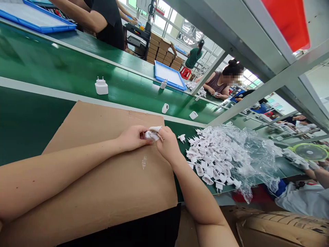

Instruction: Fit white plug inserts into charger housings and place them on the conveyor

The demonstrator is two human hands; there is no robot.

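Both hands meet over a brown cardboard sheet [115,185]. My left hand [132,138] is closed on one side of a small white plastic part [151,135]. From the other side my right hand [167,142] grips the same part, with white covers on its thumb and a finger. The fingers hide much of the part's shape. A scrap of clear film [144,162] lies on the cardboard just below the hands. To the right of my right hand is a large heap of white plug parts [210,154], with one loose plug piece [181,138] beside it.
White chargers [101,86] stand spaced along the green conveyor [77,79] ahead. Clear plastic bags [257,151] lie right of the heap. Blue-rimmed trays [171,76] rest across the belt, where people work. Metal frame beams slant overhead at right. A green fan [309,152] is at far right.
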